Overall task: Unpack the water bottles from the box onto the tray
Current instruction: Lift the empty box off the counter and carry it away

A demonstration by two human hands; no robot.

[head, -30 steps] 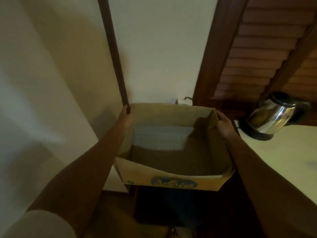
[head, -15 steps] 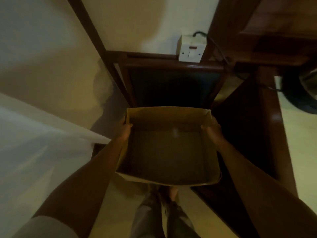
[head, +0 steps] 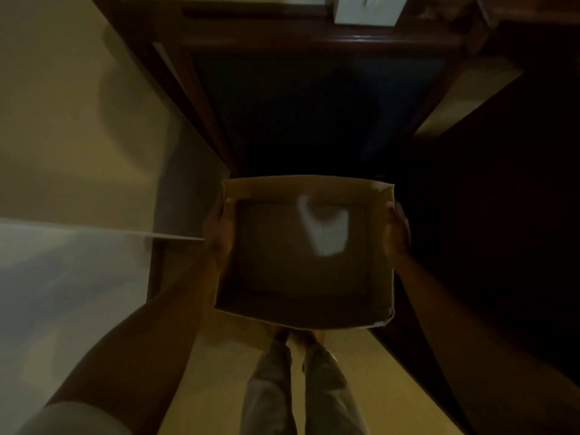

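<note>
At far left, a pale wall and a blurred white surface whose edge reaches almost to the left hand. Left hand clamped on the left wall of the box, thumb hooked over the rim, remaining fingers hidden behind the cardboard. Box held in mid-air at centre frame, above the legs and the yellowish floor, in front of a dark wooden cabinet. Open top facing straight up toward the camera; long axis running left to right between the two hands, shorter sides gripped. No bottles visible inside: only a brown bottom and a blurred pale patch near the far wall, too smeared to identify. No tray in view. Judged empty, so likely very light; cardboard walls thin and somewhat floppy, near right corner already crumpled, so prone to bowing if squeezed hard. Best held as now, on the two opposite short walls near the rim, or from beneath if loaded. On the right, right hand closed over the right wall, thumb on the rim, other fingers wrapped outside and lost in shadow. Beyond it, only darkness and dark wood.
</note>
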